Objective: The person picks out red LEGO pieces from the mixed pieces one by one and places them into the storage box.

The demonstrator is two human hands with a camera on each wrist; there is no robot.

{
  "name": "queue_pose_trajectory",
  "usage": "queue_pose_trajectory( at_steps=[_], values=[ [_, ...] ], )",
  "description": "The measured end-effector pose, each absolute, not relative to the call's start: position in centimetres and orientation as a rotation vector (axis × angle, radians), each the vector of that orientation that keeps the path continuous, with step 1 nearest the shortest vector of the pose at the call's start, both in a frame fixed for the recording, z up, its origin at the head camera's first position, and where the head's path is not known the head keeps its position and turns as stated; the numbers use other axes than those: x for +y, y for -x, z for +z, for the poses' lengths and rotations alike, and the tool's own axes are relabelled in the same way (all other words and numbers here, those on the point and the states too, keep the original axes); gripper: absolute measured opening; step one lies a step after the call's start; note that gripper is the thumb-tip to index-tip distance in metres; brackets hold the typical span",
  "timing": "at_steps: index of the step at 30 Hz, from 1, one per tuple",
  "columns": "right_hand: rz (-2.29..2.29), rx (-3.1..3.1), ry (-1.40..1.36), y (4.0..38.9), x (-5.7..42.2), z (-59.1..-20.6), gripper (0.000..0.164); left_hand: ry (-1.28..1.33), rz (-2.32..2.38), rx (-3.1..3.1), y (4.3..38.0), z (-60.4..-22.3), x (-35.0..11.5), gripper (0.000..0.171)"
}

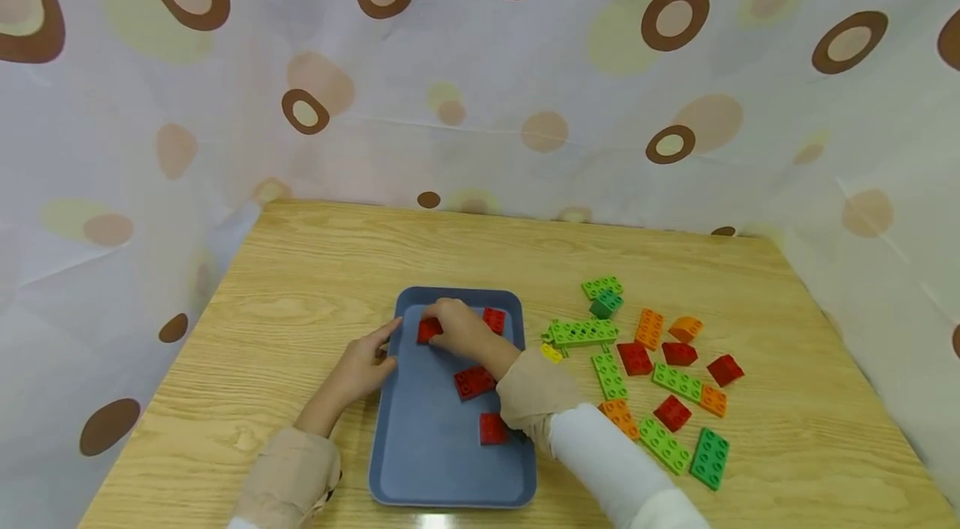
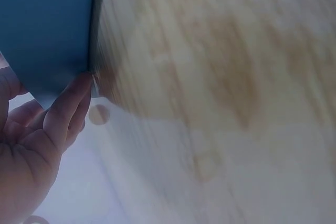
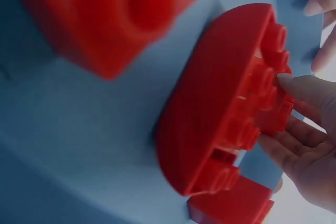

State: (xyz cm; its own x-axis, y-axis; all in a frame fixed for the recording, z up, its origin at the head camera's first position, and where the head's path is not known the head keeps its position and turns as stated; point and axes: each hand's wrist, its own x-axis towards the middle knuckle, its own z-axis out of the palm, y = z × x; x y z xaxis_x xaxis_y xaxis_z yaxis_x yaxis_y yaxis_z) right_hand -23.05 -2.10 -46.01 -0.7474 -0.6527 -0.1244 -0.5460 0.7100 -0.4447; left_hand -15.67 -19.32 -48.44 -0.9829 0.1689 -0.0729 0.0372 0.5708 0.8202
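Note:
My right hand (image 1: pixel 463 331) reaches over the blue-grey tray (image 1: pixel 427 450) and pinches a red toy brick (image 1: pixel 428 331) between thumb and fingers near its far left corner. In the right wrist view that brick (image 3: pixel 273 111) shows its studs between the fingertips. Three more red bricks lie in the tray: a small one (image 1: pixel 494 319) at the far right, a curved-ended one (image 1: pixel 473 382) below my right wrist, and a square one (image 1: pixel 492 429) nearer me. At the tray's left rim, my left hand (image 1: pixel 358 368) touches the edge with extended fingers and thumb.
Right of the tray, loose toy bricks are scattered on the wooden table (image 1: pixel 322 262): a long light green piece (image 1: pixel 583 332), orange bricks (image 1: pixel 649 328), red bricks (image 1: pixel 672 412) and a dark green brick (image 1: pixel 709 458). A patterned cloth (image 1: pixel 480 146) hangs behind the table.

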Motion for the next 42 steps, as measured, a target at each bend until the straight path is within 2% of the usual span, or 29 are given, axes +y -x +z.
queue_pose_trajectory(
  at_steps=[17,32,42],
  values=[
    [-0.526,2.650,0.905,23.1,-1.8,-46.4,0.038,-0.195,1.368,2.653,15.8,-48.4,-19.3,0.060],
    [-0.746,2.651,1.006,23.3,-0.3,-42.1,0.043,-0.196,1.380,2.671,15.7,-48.6,-19.3,0.060],
    [-0.784,2.774,1.032,23.6,3.0,-41.5,0.040,-0.181,1.386,2.684,15.5,-48.6,-19.2,0.060]
  ],
)
